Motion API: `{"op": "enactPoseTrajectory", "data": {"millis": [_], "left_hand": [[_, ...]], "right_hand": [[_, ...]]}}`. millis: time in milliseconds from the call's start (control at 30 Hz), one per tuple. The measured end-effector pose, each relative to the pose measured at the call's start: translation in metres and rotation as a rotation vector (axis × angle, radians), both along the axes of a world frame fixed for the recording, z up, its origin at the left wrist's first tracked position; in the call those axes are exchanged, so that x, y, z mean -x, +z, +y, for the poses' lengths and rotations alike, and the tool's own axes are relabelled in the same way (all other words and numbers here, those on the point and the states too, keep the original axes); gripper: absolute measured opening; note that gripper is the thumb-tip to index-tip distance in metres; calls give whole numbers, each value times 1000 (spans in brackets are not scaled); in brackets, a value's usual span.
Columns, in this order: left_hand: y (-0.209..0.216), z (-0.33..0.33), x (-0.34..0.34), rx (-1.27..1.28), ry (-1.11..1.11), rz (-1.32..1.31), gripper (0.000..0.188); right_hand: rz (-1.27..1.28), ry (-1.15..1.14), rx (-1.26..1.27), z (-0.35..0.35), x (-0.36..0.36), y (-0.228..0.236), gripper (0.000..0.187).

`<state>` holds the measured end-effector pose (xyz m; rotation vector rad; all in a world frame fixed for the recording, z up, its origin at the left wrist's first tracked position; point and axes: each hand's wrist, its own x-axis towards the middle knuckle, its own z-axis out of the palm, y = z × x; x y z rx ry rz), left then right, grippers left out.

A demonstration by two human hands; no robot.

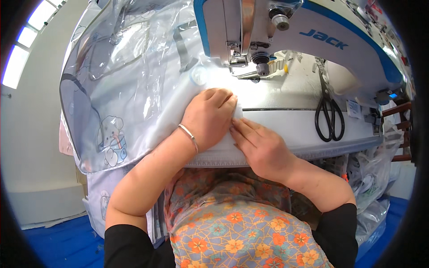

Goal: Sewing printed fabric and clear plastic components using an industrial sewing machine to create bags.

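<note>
Windows (27, 37) shone at the far left, bright in a pale wall (40, 134), with blue floor (62, 245) below. Next came the cloth (134, 107), spread over the left of the table and reaching in to the machine. It was pale and glossy, see-through in places, creased and streaked with white glare toward the top. Dark trim ran round its rounded left border, a grey strap (182, 47) lay near its upper right, and a small bear (114, 138) drawn in outline, with touches of blue, sat near its lower left corner.

The left hand (210, 118), a light bracelet (188, 137) at its wrist, pressed down on the cloth's right part, fingers bent and close together; whether they gripped it could not be told, the tips being partly hidden. An apron (250, 232) with orange flowers filled the lower middle. The right hand (259, 145) reached in to the cloth's right edge, fingers side by side and tips near the left hand; its thumb was hidden, so a pinch could not be told.

The white and blue machine (321, 24) stood above, its lamp-lit needle area just beyond the hands. Farther right, black-handled scissors (326, 94) lay on the table (290, 127), and a clear bag (380, 165) hung beside it.
</note>
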<state>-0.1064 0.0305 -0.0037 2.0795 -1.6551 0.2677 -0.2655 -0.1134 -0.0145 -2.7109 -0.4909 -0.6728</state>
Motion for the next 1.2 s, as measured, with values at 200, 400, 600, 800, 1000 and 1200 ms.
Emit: {"op": "enactPoseTrajectory", "data": {"millis": [200,400,600,800,1000,1200], "left_hand": [[4,1,-17,30,-54,10,37],[9,8,-24,50,-143,50,34],[1,8,-24,-19,-79,46,34],[2,11,-27,0,-90,15,37],[3,9,-39,0,-49,35,36],[0,-1,-63,-28,-44,-69,31]], "right_hand": [[23,-23,-25,-8,-21,0,41],[10,-66,-57,-11,-29,2,37],[60,-298,-406,-27,-30,11,28],[17,-156,-46,-36,-47,8,31],[8,-212,63,-32,-57,10,34],[-25,-275,64,-26,-66,6,29]]}}
